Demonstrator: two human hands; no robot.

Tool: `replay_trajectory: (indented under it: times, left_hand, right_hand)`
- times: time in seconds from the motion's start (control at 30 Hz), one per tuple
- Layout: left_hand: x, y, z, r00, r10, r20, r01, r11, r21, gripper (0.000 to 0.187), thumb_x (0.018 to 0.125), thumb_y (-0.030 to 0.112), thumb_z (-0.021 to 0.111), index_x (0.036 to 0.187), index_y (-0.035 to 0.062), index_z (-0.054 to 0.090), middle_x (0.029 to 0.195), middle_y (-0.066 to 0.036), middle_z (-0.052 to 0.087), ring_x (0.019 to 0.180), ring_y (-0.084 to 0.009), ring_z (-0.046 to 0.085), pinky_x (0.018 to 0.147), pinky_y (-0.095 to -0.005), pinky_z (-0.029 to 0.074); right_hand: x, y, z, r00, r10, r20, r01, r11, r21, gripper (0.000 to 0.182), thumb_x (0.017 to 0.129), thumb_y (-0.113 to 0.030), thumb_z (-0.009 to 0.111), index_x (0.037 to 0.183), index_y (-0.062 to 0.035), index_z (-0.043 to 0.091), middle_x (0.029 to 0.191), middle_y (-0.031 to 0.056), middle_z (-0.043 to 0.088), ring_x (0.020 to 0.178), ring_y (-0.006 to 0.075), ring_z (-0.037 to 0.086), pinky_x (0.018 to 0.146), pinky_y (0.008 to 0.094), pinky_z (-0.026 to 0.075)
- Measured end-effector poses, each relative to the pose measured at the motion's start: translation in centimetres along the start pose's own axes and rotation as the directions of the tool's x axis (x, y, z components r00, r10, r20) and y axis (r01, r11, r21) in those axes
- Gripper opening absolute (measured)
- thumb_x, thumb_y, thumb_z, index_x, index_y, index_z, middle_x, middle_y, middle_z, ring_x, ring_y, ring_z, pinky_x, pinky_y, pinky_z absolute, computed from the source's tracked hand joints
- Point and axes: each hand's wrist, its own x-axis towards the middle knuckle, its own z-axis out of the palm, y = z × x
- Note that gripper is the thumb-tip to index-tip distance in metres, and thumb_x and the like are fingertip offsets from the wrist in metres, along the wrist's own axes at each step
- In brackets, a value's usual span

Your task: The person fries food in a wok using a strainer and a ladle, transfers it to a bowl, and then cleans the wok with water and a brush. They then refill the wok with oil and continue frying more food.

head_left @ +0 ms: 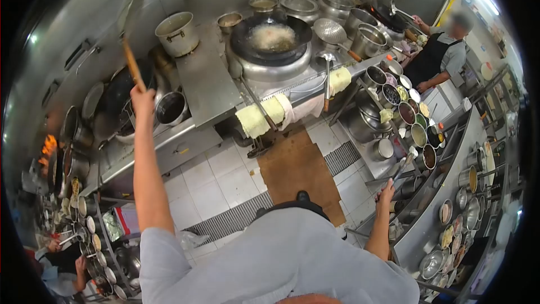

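Observation:
My left hand (143, 102) is closed round the wooden handle of a large, round metal strainer (133, 8), raised at the left above a dark wok (128, 87). On the right, my right hand (385, 192) grips the handle end of a long metal utensil, perhaps a ladle (403, 170); its far end is hard to make out beside the seasoning containers. Ahead of me, a black wok (247, 41) sits on the round burner with pale food (274, 38) frothing in oil. A perforated skimmer (330, 31) and another ladle (328, 73) lie right of it.
Several seasoning bowls (406, 114) fill the right-hand rack. A co-worker (433, 56) stands at the far right stove, another person (62, 264) at lower left. Flames (48, 147) rise at the left. Brown cardboard (298, 171) covers part of the tiled floor; towels (261, 115) hang on the stove rail.

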Motion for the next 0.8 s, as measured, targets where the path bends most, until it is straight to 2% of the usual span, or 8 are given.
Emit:
replay_trajectory:
  times: [0.03,0.17,0.27,0.37,0.47,0.57,0.67,0.8]
  left_hand:
    - [-0.5,1.2,3.3,0.999,-0.005,-0.047,0.005,1.000,0.007,0.051,0.068,0.005,0.065,0.116,0.0021,0.050,0.085,-0.008,0.056,0.067,-0.0153,0.058,0.057,-0.0297,0.048]
    - [-3.4,2.6,14.7,0.957,0.285,-0.050,-0.275,0.949,0.158,0.054,0.068,0.007,0.067,0.118,-0.0016,0.050,0.100,-0.013,0.059,0.091,-0.0253,0.058,0.083,-0.0324,0.045]
    - [-4.6,3.8,20.7,0.967,0.195,0.164,-0.222,0.961,0.167,0.058,0.068,0.009,0.068,0.121,-0.0020,0.049,0.101,-0.014,0.061,0.092,-0.0259,0.060,0.083,-0.0339,0.046]
    - [-3.8,3.7,26.9,0.944,0.177,0.279,-0.259,0.922,0.289,0.061,0.069,0.011,0.068,0.125,0.0006,0.048,0.106,-0.017,0.063,0.097,-0.0288,0.062,0.086,-0.0364,0.046]
    - [-3.1,5.4,31.8,0.927,0.156,0.341,-0.313,0.822,0.475,0.062,0.070,0.013,0.067,0.128,0.0050,0.048,0.110,-0.019,0.064,0.103,-0.0321,0.062,0.089,-0.0391,0.046]
    - [-1.1,5.6,35.3,0.915,0.117,0.386,-0.336,0.749,0.571,0.062,0.070,0.013,0.066,0.130,0.0080,0.047,0.112,-0.018,0.063,0.106,-0.0336,0.060,0.089,-0.0400,0.046]
    - [1.8,3.8,36.8,0.894,0.113,0.433,-0.369,0.734,0.570,0.062,0.070,0.012,0.064,0.130,0.0096,0.047,0.112,-0.017,0.063,0.106,-0.0336,0.060,0.089,-0.0405,0.046]
    - [6.3,-0.8,33.3,0.792,0.133,0.595,-0.490,0.719,0.492,0.064,0.069,0.008,0.062,0.131,0.0156,0.047,0.116,-0.016,0.062,0.109,-0.0325,0.059,0.090,-0.0408,0.046]
  right_hand:
    - [0.6,-0.2,0.7,1.000,-0.002,0.018,0.002,1.000,0.017,0.044,0.090,-0.054,0.051,0.112,-0.0157,0.046,0.068,0.0008,0.040,0.043,0.0119,0.035,0.035,0.0272,0.030]
    - [2.8,0.0,2.3,0.996,0.010,0.088,-0.019,0.995,0.097,0.040,0.092,-0.050,0.049,0.109,-0.0143,0.045,0.069,0.0021,0.041,0.043,0.0122,0.038,0.035,0.0270,0.032]
    - [4.6,-0.2,3.0,0.992,0.007,0.124,-0.023,0.991,0.130,0.039,0.093,-0.049,0.048,0.109,-0.0133,0.044,0.072,0.0033,0.042,0.043,0.0123,0.039,0.034,0.0271,0.033]
    - [6.2,-0.2,2.7,0.989,0.029,0.143,-0.047,0.991,0.126,0.041,0.092,-0.051,0.049,0.108,-0.0131,0.044,0.077,0.0032,0.042,0.044,0.0117,0.040,0.035,0.0266,0.033]
    - [7.5,0.3,1.7,0.988,0.080,0.136,-0.093,0.991,0.093,0.045,0.091,-0.054,0.050,0.108,-0.0130,0.043,0.077,0.0017,0.041,0.044,0.0112,0.040,0.035,0.0274,0.033]
    - [9.0,1.1,0.6,0.982,0.122,0.146,-0.131,0.990,0.058,0.045,0.091,-0.054,0.050,0.109,-0.0130,0.043,0.077,0.0017,0.041,0.044,0.0114,0.040,0.035,0.0276,0.033]
    - [8.7,0.8,0.0,0.981,0.154,0.120,-0.155,0.988,0.002,0.045,0.092,-0.054,0.050,0.108,-0.0123,0.042,0.077,0.0019,0.041,0.044,0.0115,0.040,0.035,0.0279,0.033]
    - [8.6,1.5,-0.7,0.981,0.161,0.107,-0.154,0.986,-0.071,0.045,0.092,-0.053,0.050,0.105,-0.0110,0.043,0.077,0.0023,0.040,0.045,0.0116,0.040,0.035,0.0284,0.033]
